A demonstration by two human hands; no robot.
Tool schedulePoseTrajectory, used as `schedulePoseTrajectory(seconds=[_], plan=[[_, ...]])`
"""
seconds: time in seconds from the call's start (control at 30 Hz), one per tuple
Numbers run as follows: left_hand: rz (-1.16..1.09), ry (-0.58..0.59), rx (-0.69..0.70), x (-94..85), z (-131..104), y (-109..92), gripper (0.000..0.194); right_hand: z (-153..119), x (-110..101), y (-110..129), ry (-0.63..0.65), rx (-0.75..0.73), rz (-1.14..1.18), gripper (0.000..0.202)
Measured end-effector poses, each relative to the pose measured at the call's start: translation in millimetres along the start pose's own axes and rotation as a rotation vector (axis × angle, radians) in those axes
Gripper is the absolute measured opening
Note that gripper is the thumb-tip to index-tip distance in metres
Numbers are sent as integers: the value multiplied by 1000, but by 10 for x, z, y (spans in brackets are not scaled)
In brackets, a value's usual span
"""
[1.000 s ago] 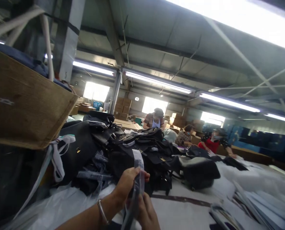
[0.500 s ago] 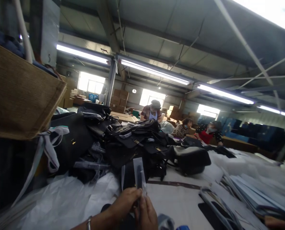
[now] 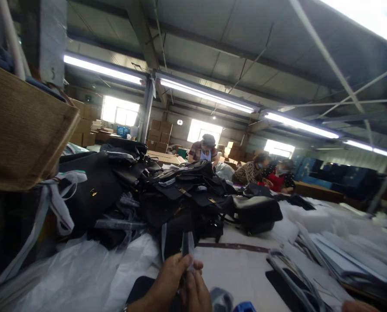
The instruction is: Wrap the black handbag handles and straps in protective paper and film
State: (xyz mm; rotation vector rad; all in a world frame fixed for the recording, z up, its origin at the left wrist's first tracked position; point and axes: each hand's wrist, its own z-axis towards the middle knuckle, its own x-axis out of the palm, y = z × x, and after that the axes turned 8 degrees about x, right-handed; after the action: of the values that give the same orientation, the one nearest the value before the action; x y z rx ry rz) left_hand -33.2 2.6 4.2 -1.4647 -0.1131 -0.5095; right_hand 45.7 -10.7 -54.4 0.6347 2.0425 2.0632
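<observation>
At the bottom middle, my left hand (image 3: 170, 277) and my right hand (image 3: 197, 291) are close together, fingers pinched on a narrow clear plastic sleeve (image 3: 187, 243). The sleeve sticks up from between the fingers; a dark strip shows faintly in it. Its lower part is hidden by my hands. Just beyond it, black bags (image 3: 177, 216) lie heaped, some with gold-coloured clasps and plastic wrapping. A dark flat piece (image 3: 138, 289) lies partly under my left wrist.
White sheeting (image 3: 79, 273) spreads at left, below a brown woven bag (image 3: 24, 130). A roll of tape (image 3: 221, 299) and a blue object (image 3: 244, 307) are at the near edge. Strips (image 3: 294, 281) and stacked sheets (image 3: 346, 260) lie right. Another person's hand (image 3: 358, 306) shows; several co-workers sit beyond.
Less of the plastic sleeve stands above my fingers, and some right-hand fingertips now show behind it. The view has shifted slightly. The other hand at lower right has moved left in view.
</observation>
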Motion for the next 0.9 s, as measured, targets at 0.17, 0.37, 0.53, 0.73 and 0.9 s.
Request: schedulePoseTrajectory(seconds=[0.17,0.37,0.53,0.73,0.9], plan=[[166,35,-26,-95,19,-230,45,-127,12,248,294,119,91,48],[116,-6,107,-140,456,-947,29,-357,194,488,619,223,111,32],[68,-61,208,-75,612,-1519,28,-635,319,520,771,300,101,33],[23,-212,329,-158,755,-1859,23,-949,115,756,948,441,37,32],[-134,-353,511,-247,1054,-2355,25,-805,-170,909,973,267,-175,27]])
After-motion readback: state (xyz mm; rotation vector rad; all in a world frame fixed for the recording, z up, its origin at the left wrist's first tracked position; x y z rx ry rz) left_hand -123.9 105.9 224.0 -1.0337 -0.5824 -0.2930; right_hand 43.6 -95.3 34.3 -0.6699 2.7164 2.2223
